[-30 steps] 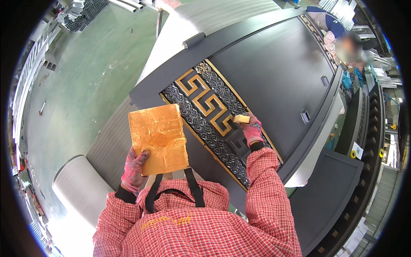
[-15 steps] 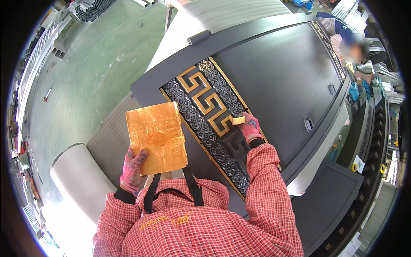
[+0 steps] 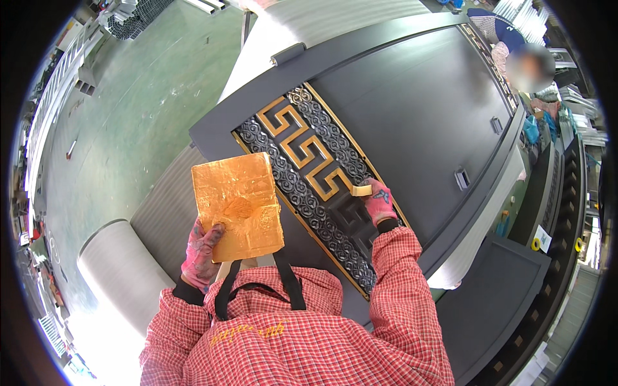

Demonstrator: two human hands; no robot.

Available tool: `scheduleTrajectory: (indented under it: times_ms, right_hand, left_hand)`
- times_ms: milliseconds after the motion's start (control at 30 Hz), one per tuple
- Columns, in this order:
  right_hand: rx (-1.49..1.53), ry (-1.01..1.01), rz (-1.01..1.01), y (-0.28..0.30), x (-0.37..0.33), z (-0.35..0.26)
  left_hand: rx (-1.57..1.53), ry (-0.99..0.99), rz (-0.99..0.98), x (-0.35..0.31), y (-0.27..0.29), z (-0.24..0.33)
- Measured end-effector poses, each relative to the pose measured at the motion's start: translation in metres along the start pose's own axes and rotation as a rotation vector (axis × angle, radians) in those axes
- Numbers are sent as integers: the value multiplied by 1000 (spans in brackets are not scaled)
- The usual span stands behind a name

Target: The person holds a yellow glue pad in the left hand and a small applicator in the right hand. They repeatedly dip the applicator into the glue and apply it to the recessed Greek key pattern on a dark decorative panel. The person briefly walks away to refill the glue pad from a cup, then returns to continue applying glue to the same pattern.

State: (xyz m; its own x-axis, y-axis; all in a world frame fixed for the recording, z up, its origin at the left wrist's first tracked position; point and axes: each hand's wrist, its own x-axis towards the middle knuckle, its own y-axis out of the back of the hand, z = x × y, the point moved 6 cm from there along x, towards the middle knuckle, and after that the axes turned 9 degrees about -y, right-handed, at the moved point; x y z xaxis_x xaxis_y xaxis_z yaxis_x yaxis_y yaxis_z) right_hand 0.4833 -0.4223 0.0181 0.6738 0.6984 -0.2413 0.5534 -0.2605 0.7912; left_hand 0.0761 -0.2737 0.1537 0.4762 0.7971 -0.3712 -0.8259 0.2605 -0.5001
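Green painted floor (image 3: 148,103) to the left, scuffed and glossy, with bundled metal tubes (image 3: 138,22) at its far edge. Dark grey door panel (image 3: 412,96) lies flat and slantwise before me, pale sheeting (image 3: 335,26) showing past its edges; I can't see what carries it. A thick grey roll of sheeting (image 3: 112,267) sits at lower left. Panel face smooth, satin, with one decorated band: gold edge strips, dark scrollwork (image 3: 273,154) in raised curls, and down the middle an angular meander relief (image 3: 297,143), gold over its upper run, dark over the lower. My left hand (image 3: 203,251), in a pink-stained glove, grips a square gold-coated board (image 3: 238,209) by its lower left corner, thumb on the face; the coating is creased and shiny, and the board is held up left of the band. My right hand (image 3: 381,201), likewise gloved, pinches a small pale yellow block (image 3: 362,191), probably sponge, at the end of the gold run; actual contact I can't confirm. Yellow lettering (image 3: 248,332) runs across the red checked smock; a white label (image 3: 542,239) sits at right, too small to read. A co-worker (image 3: 499,38) leans over the panel's far end.
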Motion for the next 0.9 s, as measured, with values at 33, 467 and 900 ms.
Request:
scheduleTrajectory:
  times_ms: [33,467,900]
  right_hand:
    - [6,9,11,0,-2,4]
    - [295,-293,182,-6,-39,2]
    - [279,-410,148,-40,-76,-14]
  left_hand:
    - [-1,-4,-3,0,-2,1]
    - [16,15,-9,-2,-3,3]
    - [-39,-7,-43,-1,5,5]
